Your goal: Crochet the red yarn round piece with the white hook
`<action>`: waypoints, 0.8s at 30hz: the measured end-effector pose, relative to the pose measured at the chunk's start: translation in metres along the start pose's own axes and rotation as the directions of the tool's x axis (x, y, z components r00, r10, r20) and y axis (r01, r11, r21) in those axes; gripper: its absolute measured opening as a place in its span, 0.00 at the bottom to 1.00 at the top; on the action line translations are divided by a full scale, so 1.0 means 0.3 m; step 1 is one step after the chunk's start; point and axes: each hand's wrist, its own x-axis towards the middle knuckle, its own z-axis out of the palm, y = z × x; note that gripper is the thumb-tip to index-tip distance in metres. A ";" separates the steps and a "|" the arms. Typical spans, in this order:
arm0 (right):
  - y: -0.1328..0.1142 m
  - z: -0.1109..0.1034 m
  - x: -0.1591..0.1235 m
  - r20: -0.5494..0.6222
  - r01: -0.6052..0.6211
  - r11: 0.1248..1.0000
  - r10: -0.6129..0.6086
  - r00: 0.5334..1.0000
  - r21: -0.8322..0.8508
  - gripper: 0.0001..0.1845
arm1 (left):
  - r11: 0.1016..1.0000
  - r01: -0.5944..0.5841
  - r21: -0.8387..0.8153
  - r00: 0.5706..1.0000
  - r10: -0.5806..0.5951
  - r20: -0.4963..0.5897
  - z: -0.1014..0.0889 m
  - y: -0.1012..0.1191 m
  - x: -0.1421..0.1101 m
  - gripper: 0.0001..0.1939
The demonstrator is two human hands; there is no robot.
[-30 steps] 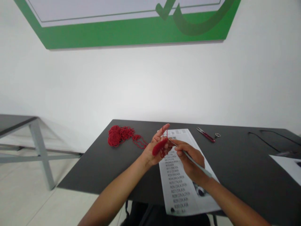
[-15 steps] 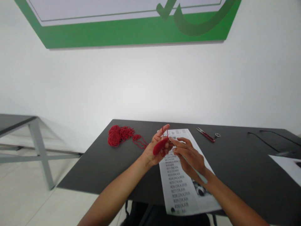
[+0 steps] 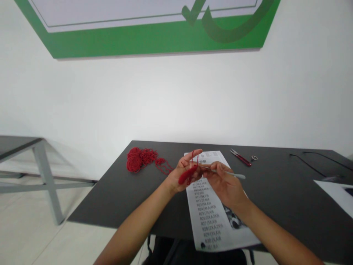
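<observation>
My left hand (image 3: 182,173) is closed on a small red crochet piece (image 3: 187,174), its index finger stretched out with a loop of red yarn (image 3: 192,156) over it. My right hand (image 3: 224,184) grips a crochet hook (image 3: 231,173) with a pale grey handle, which lies nearly level. The hook's thin metal end meets the upper edge of the crochet piece; its very tip is hidden at the fingers. Loose strands run from a red yarn ball (image 3: 134,160) on the table toward my left hand.
Under my hands lies a printed pattern sheet (image 3: 204,224) on the dark table (image 3: 154,206). Red-handled snips (image 3: 241,157) and a small metal ring (image 3: 254,158) lie behind it. Eyeglasses (image 3: 311,166) and a white sheet (image 3: 335,193) are at the right.
My right hand has turned, swinging the crochet hook from steeply slanted to nearly level. My left index finger has shifted slightly right with the yarn over it.
</observation>
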 end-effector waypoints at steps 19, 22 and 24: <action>0.034 -0.041 0.012 0.057 0.307 0.600 -0.399 0.915 -0.738 0.11 | 0.391 -0.220 0.894 0.909 0.414 0.043 0.005 -0.043 0.007 0.31; 0.048 -0.061 0.019 0.139 0.351 0.465 -0.430 0.892 -0.813 0.10 | 0.347 -0.196 0.917 0.903 0.428 0.031 0.003 -0.055 0.006 0.32; 0.055 -0.074 0.025 0.176 0.383 0.401 -0.464 0.868 -0.832 0.10 | 0.335 -0.201 0.920 0.901 0.431 0.040 0.002 -0.062 0.006 0.33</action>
